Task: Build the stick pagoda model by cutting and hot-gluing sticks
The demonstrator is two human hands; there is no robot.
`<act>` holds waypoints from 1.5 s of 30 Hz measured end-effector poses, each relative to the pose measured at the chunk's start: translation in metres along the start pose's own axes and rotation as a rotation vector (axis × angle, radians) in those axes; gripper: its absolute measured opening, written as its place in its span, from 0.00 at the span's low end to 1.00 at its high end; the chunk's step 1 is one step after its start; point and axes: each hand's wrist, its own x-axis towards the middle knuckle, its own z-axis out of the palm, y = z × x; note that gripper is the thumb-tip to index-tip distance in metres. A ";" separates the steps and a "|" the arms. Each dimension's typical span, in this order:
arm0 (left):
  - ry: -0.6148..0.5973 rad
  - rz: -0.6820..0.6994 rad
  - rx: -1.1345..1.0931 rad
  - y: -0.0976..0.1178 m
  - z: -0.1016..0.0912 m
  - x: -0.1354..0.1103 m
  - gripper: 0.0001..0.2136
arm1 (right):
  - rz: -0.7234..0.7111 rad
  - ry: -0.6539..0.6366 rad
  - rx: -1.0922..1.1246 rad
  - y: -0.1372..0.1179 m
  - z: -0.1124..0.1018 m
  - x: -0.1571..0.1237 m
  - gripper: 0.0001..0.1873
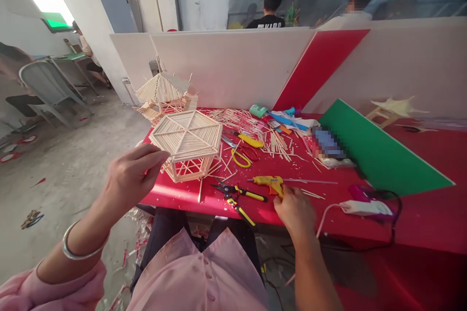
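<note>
A hexagonal model made of thin wooden sticks stands on the red table in front of me, with spokes across its flat top. My left hand is at its left corner, fingers pinched together. What the fingertips hold, if anything, cannot be made out. To the right, a yellow hot glue gun lies on its side, with a glue stick projecting from its back. Around its handle, my right hand is closed. Side cutters with black and yellow handles and a second yellow-handled tool lie between the hands.
Behind stands a taller stick pavilion. Scissors, a yellow utility knife and many loose sticks cover the table's middle. A green board leans right, near a white power strip. People sit beyond the white partition.
</note>
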 end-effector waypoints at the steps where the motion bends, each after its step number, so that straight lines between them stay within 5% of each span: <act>1: -0.025 0.005 0.026 -0.001 -0.001 0.001 0.12 | -0.023 0.064 0.017 -0.006 -0.001 -0.003 0.19; 3: -0.064 0.021 0.079 -0.002 -0.002 0.004 0.14 | -0.158 0.109 0.089 -0.018 -0.003 -0.011 0.22; 7: -0.096 0.046 0.122 -0.005 -0.002 0.008 0.14 | -0.433 -0.067 0.153 -0.039 0.000 -0.031 0.31; 15: -0.123 0.086 0.003 -0.010 0.003 0.012 0.16 | -0.461 -0.008 0.229 -0.059 0.001 -0.036 0.29; 19: -0.146 0.088 0.005 -0.012 0.005 0.012 0.17 | -0.494 0.276 0.559 -0.078 -0.029 -0.026 0.15; 24: -0.159 0.081 0.017 -0.013 0.006 0.012 0.17 | -0.558 0.495 0.783 -0.108 -0.080 -0.012 0.27; 28: -0.150 0.095 0.024 -0.013 0.006 0.012 0.17 | -0.610 0.491 0.801 -0.123 -0.094 -0.002 0.34; 45: -0.186 0.109 0.066 -0.010 0.006 0.015 0.15 | -0.647 0.430 0.821 -0.130 -0.088 0.005 0.35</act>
